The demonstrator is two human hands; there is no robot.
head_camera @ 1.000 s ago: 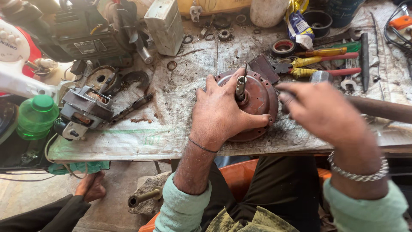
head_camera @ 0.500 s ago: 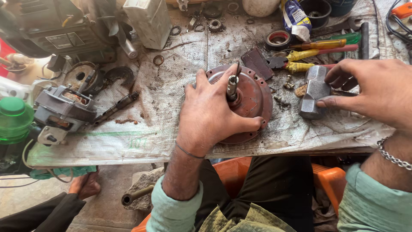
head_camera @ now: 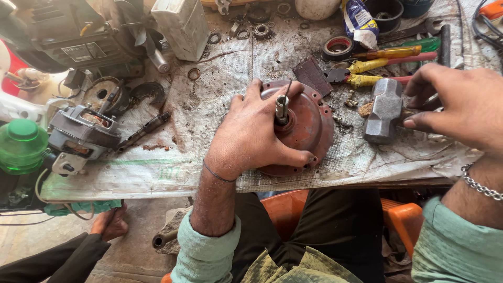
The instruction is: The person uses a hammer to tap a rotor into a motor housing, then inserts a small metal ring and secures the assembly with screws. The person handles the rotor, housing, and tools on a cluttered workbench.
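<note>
My left hand (head_camera: 251,139) grips a round red-brown motor housing (head_camera: 309,123) on the workbench, fingers spread over its top and thumb on its near rim. A steel shaft (head_camera: 282,107) sticks up from the housing between my fingers. My right hand (head_camera: 461,105) is closed around the wooden handle of a grey metal hammer (head_camera: 385,110), just behind its head. The hammer head lies low over the bench, right of the housing and apart from it.
Pliers with yellow grips (head_camera: 361,73), screwdrivers (head_camera: 398,52), a tape roll (head_camera: 338,47) and washers lie behind the housing. A grey motor (head_camera: 78,133) and a green bottle cap (head_camera: 21,144) sit at left. Another person's hand (head_camera: 110,222) shows below the bench.
My right hand has picked up the hammer and moved it left, closer to the housing. My left hand has stayed on the housing.
</note>
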